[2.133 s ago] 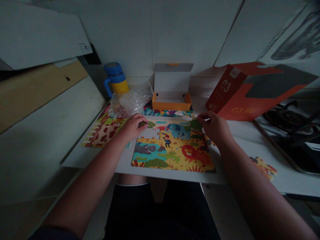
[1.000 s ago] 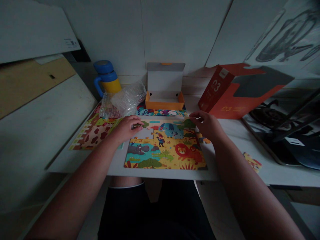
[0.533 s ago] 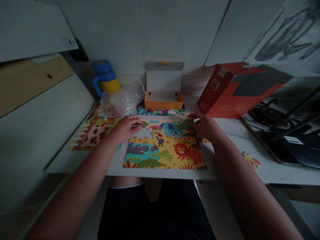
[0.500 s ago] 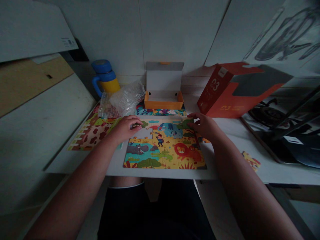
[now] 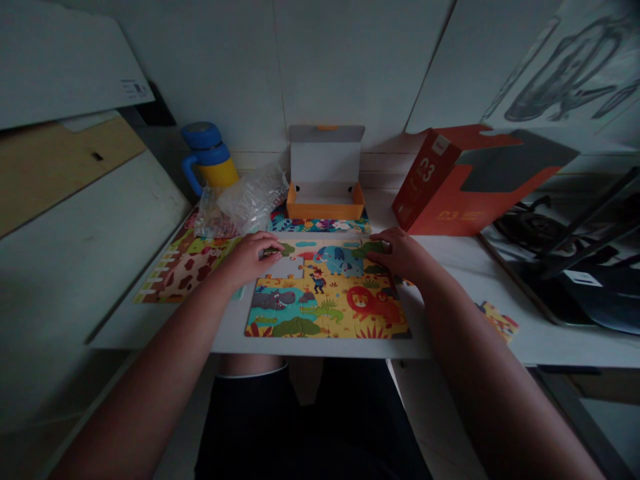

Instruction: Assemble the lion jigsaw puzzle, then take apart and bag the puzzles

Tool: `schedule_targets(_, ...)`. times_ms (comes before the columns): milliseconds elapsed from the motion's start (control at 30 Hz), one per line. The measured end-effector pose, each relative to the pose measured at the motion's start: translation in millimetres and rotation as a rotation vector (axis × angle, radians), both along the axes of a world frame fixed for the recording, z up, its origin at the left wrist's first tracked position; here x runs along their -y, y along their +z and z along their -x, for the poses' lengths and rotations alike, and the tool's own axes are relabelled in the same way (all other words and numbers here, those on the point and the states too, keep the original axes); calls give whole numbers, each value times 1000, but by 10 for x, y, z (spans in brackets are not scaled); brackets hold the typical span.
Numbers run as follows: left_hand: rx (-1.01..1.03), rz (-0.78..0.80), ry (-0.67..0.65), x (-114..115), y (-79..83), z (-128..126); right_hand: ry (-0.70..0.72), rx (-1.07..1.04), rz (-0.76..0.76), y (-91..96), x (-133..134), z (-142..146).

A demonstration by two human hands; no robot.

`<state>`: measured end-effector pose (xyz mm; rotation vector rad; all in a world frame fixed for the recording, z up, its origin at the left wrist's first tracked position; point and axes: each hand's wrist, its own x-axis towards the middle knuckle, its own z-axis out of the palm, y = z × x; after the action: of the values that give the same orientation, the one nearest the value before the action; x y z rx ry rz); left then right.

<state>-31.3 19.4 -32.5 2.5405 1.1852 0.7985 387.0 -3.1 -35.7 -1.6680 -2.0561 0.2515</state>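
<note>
A colourful animal jigsaw puzzle (image 5: 327, 300) lies on the white table (image 5: 540, 333), nearly whole, with one empty gap (image 5: 286, 268) near its upper left. My left hand (image 5: 247, 257) rests on the puzzle's upper left corner, fingertips pressing a green-topped piece beside the gap. My right hand (image 5: 403, 253) lies on the upper right corner, fingers pressing a green tree piece (image 5: 369, 249) flat into the puzzle. Neither hand lifts anything off the table.
A giraffe-pattern puzzle sheet (image 5: 187, 263) lies to the left. Behind are a crumpled plastic bag (image 5: 245, 200), a blue and yellow mug (image 5: 210, 160), an open orange box (image 5: 325, 177) and a red carton (image 5: 470, 180). A loose piece (image 5: 497, 320) lies at right, near a stove (image 5: 565, 253).
My right hand slid left and down onto the puzzle's upper right corner, pushing the green tree piece inward. The left hand stayed in place. The camera shifted slightly.
</note>
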Motion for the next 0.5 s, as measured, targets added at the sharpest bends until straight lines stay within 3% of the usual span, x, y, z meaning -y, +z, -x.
schedule_targets(500, -16, 0, 2, -3, -15, 11, 26, 21, 47, -19, 12, 4)
